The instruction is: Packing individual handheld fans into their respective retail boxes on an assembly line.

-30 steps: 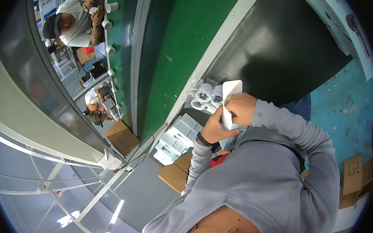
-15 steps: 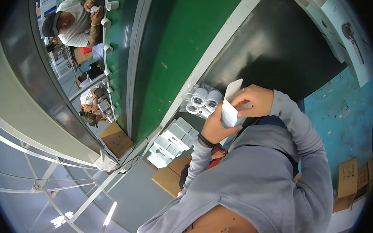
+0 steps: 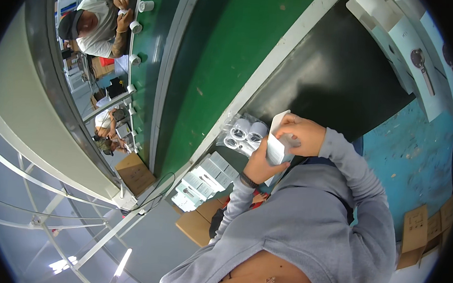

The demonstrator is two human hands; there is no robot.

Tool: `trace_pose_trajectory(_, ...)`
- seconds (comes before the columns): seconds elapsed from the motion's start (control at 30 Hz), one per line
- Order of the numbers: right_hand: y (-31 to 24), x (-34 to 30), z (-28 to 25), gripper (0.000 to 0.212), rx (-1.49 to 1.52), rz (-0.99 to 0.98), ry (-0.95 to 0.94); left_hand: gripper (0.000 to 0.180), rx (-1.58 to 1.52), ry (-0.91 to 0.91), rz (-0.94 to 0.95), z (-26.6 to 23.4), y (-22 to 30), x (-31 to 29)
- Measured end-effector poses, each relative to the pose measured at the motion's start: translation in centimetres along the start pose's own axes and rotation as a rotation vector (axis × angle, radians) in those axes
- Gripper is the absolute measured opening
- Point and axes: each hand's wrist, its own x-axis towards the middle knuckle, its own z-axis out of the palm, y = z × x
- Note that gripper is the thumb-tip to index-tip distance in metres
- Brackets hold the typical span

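My left hand (image 3: 260, 165) grips a small white carton (image 3: 275, 148), fingers wrapped round its side. One tall flap of the carton stands up, and its end is open. Bent over that open end, my right hand (image 3: 305, 137) has its fingers curled and pinching at the carton's edge. What lies inside the carton is hidden by the fingers. Just left of the carton, a clear plastic bag (image 3: 243, 134) with several white cylindrical parts rests on the dark worktop (image 3: 314, 69).
Stacked small printed cartons (image 3: 206, 177) sit left of my left forearm. Larger white cartons (image 3: 416, 57) stand at the far right. A green conveyor belt (image 3: 226, 53) runs beyond the worktop's pale rail. Co-workers (image 3: 96, 27) handle white parts across it. Brown boxes (image 3: 414, 233) stand lower right.
The view has shifted slightly. My right hand's fingers have curled further over the carton's open end, while my left hand keeps its hold.
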Motion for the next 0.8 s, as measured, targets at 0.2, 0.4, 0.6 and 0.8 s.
trace_pose_trajectory(0.2,0.2,1.1,1.1,0.024,-0.099,0.01,0.027,0.076,-0.05,0.026,0.021,0.6,-1.2,-0.5)
trace_pose_trajectory(0.4,-1.4,0.5,3.2,0.017,-0.483,0.184,0.082,0.08,0.014,0.11,0.214,1.7,-3.7,-0.7)
trace_pose_trajectory(0.6,-2.0,0.1,1.9,0.024,-0.469,0.14,0.231,0.079,-0.197,0.13,0.187,1.7,-4.5,-1.4)
trace_pose_trajectory(0.8,-2.7,1.0,2.9,0.018,-0.195,0.105,0.431,0.074,-0.529,0.337,0.384,0.6,-5.1,-2.3)
